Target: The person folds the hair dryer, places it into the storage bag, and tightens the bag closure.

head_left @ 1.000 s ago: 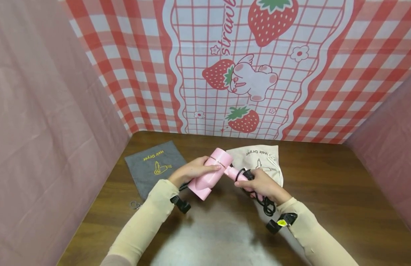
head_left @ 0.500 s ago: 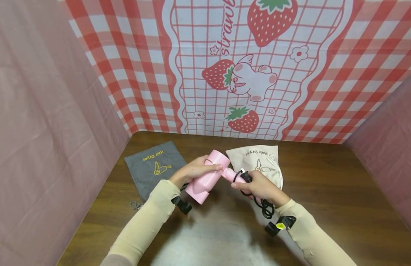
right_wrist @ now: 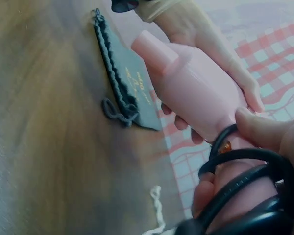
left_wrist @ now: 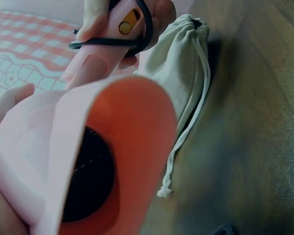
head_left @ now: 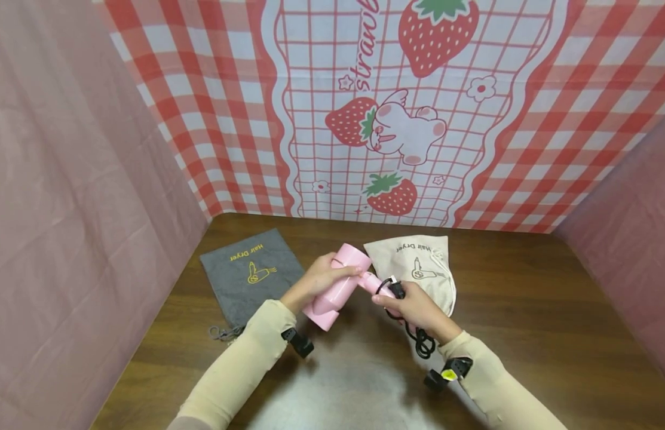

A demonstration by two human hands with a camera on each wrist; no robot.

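Note:
A pink hair dryer [head_left: 339, 294] is held above the table between both hands. My left hand [head_left: 320, 277] grips its barrel from the left, the thumb lying along the top. Toward the left wrist camera faces the dryer's flared nozzle [left_wrist: 152, 110], dark inside. My right hand [head_left: 420, 306] holds the handle together with the black cord [right_wrist: 245, 156] looped around it. Some of the cord hangs in a bundle below that hand, and its plug [head_left: 397, 289] shows beside the fingers. On the handle sits a small yellow-orange switch [left_wrist: 129, 22].
A dark grey drawstring pouch [head_left: 246, 286] lettered "Hair Dryer" lies flat at the left. Behind the right hand lies a cream drawstring pouch [head_left: 407, 251] with the same print. The wooden table [head_left: 531, 310] ends at a red checked cloth [head_left: 235, 137] with strawberries.
Both hands keep hold of the hair dryer. The right hand and handle have shifted slightly left, the barrel has dropped a little, and the left wrist has moved slightly right.

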